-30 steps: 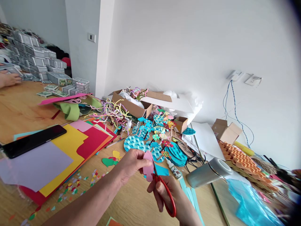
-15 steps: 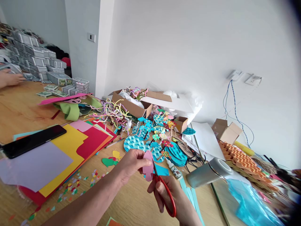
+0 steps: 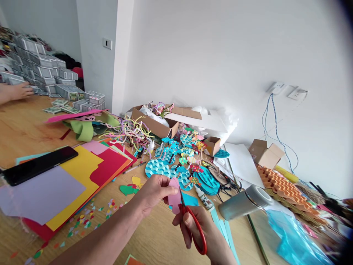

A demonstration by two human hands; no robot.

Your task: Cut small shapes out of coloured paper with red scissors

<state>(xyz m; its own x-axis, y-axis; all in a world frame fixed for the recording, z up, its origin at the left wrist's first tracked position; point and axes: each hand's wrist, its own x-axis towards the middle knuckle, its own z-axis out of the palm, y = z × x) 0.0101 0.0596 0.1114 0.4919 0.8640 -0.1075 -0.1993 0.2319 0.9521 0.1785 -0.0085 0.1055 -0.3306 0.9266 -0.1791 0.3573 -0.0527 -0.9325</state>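
Note:
Between the thumb and fingers of my left hand (image 3: 158, 189) is a pink paper cutout (image 3: 173, 197), rounded at the top with a narrower lower end. My right hand (image 3: 197, 224) grips red-handled scissors (image 3: 202, 239), whose blades run up along the cutout's right edge. Just behind it on the table lies a piece of blue paper (image 3: 190, 199). To the left of my hands are a green paper fish (image 3: 128, 190) and a yellow paper fish (image 3: 136, 181). Farther back sit blue wavy paper discs (image 3: 157, 168) with small colourful fish on them.
Coloured paper sheets (image 3: 79, 165) and a black phone (image 3: 40, 165) lie at left, with paper scraps (image 3: 82, 221) in front. A steel flask (image 3: 245, 202) and a glue bottle (image 3: 204, 198) lie at right. Another person's hand (image 3: 18, 92) touches boxes (image 3: 44, 70) at far left.
The pink cutout has tilted slightly and the scissors have shifted a little along its edge. At far left, the other person's hand has moved right, towards the stacked boxes.

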